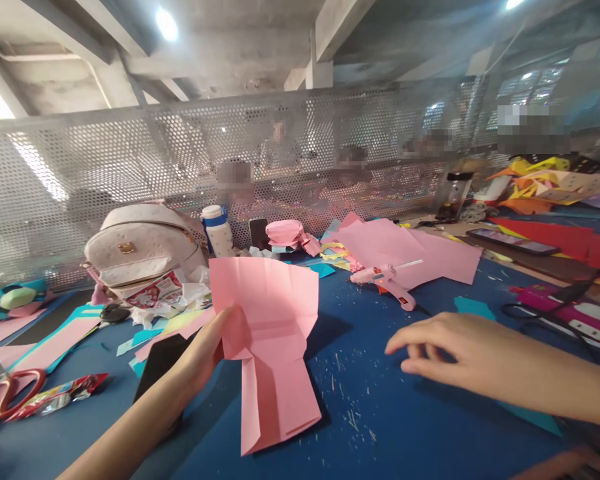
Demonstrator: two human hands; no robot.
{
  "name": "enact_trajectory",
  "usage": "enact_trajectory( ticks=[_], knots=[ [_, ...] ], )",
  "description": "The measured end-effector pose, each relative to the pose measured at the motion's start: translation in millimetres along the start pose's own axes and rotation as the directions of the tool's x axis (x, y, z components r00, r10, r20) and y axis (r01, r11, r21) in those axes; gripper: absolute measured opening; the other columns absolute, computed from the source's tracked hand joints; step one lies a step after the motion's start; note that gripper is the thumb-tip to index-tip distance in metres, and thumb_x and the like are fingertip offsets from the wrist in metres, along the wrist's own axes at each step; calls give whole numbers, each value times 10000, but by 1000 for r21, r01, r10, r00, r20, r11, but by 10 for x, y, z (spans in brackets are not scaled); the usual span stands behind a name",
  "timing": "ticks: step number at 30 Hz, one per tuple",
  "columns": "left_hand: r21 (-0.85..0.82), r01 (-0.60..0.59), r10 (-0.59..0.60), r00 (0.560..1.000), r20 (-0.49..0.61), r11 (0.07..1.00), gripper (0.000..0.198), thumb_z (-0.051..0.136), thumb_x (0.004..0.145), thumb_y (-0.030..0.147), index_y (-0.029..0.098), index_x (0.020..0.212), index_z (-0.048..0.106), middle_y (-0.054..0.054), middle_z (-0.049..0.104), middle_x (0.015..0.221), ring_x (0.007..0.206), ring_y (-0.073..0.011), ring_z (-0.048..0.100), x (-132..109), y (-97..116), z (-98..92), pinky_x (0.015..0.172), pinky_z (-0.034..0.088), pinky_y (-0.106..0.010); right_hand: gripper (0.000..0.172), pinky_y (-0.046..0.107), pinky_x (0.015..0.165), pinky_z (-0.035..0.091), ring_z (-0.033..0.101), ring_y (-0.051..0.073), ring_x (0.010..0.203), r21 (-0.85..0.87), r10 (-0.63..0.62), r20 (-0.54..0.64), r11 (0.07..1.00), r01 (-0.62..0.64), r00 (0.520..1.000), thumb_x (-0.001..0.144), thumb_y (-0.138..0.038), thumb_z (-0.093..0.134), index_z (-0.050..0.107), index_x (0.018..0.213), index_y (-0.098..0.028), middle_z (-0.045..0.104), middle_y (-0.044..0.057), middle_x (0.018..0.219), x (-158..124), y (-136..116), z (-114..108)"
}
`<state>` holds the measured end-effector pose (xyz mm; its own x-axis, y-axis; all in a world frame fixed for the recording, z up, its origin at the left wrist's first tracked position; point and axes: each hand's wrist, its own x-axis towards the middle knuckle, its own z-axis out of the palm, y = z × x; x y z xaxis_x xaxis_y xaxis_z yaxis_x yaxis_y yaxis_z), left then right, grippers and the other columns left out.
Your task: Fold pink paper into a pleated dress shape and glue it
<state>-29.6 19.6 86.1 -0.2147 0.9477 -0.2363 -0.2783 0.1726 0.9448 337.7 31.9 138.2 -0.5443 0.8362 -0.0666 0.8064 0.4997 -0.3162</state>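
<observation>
A creased, folded piece of pink paper (pixel 275 333) stands up from the blue table, wide at the top and narrower below. My left hand (pixel 213 347) grips its left edge, the fingers partly hidden behind the paper. To the right, my right hand (pixel 445 343) hovers over the table with fingers stretched and slightly bent, nothing in them. Beyond that hand lies a pink hot glue gun (pixel 387 280) with a glue stick in its back end. Sheets of pink paper (pixel 400 247) are spread behind the glue gun.
Scissors (pixel 15 393) and a candy wrapper (pixel 65 393) lie at left. A backpack (pixel 140 247) and a white bottle (pixel 217 230) stand at the back before a perforated metal screen (pixel 170 153). On the right are a magenta power strip (pixel 570 313) and a phone (pixel 513 241).
</observation>
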Motion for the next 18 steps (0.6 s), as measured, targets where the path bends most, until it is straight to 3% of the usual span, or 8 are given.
enact_trajectory(
  ticks=[5, 10, 12, 13, 14, 16, 17, 18],
  knots=[
    [251, 27, -37, 999, 38, 968, 529, 639, 801, 588, 186, 1145, 645, -96, 705, 1137, 1041, -286, 658, -56, -70, 52, 794, 530, -333, 163, 258, 624, 405, 638, 158, 702, 62, -183, 55, 982, 180, 982, 860, -309, 586, 731, 933, -309, 718, -23, 839, 202, -311, 128],
    [337, -203, 174, 978, 114, 919, 459, 663, 782, 556, 171, 1031, 662, -91, 708, 1051, 1022, -281, 640, -40, -64, 85, 826, 507, -329, 141, 245, 616, 374, 638, 151, 713, 119, -262, 93, 961, 251, 960, 863, -281, 589, 729, 866, -264, 727, -23, 833, 541, -350, 292],
    [323, -370, 365, 928, 79, 871, 408, 634, 823, 512, 189, 1071, 618, -85, 681, 1062, 1009, -265, 631, -1, -40, 63, 826, 505, -337, 123, 242, 594, 353, 627, 144, 683, 122, -267, 107, 959, 254, 958, 852, -289, 608, 721, 825, -249, 723, -27, 796, 643, -365, 355],
    [322, -489, 504, 863, 39, 811, 384, 621, 845, 472, 212, 1125, 583, -80, 648, 1120, 1048, -255, 610, 17, -20, 40, 852, 496, -339, 118, 241, 585, 342, 621, 141, 670, 121, -269, 108, 959, 256, 957, 846, -288, 615, 716, 804, -245, 720, -31, 780, 687, -372, 385],
    [346, -614, 656, 755, -8, 710, 385, 621, 855, 420, 240, 1186, 543, -74, 601, 1195, 1110, -247, 574, 28, 3, 9, 895, 478, -346, 117, 240, 575, 332, 616, 139, 658, 121, -273, 108, 958, 260, 956, 842, -288, 618, 712, 790, -243, 719, -35, 770, 727, -379, 415],
    [487, -783, 905, 425, -36, 387, 467, 652, 834, 292, 287, 1269, 481, -67, 504, 1295, 1222, -247, 477, 16, 49, -57, 990, 415, -380, 112, 238, 561, 320, 610, 136, 643, 128, -284, 100, 954, 271, 954, 839, -284, 618, 709, 787, -243, 719, -36, 763, 800, -387, 473],
    [585, -789, 970, 243, 20, 186, 511, 673, 801, 218, 295, 1271, 486, -66, 491, 1290, 1236, -256, 450, -11, 63, -81, 1021, 378, -406, 111, 238, 557, 319, 607, 135, 635, 132, -294, 91, 951, 281, 951, 839, -278, 617, 707, 786, -240, 717, -34, 756, 833, -389, 501],
    [653, -758, 980, 123, 154, -7, 486, 674, 773, 142, 299, 1210, 530, -55, 528, 1210, 1188, -254, 469, -49, 66, -92, 1020, 360, -416, 111, 238, 556, 319, 606, 135, 628, 135, -307, 79, 946, 295, 949, 838, -272, 617, 704, 779, -235, 713, -32, 743, 863, -390, 529]
  ],
)
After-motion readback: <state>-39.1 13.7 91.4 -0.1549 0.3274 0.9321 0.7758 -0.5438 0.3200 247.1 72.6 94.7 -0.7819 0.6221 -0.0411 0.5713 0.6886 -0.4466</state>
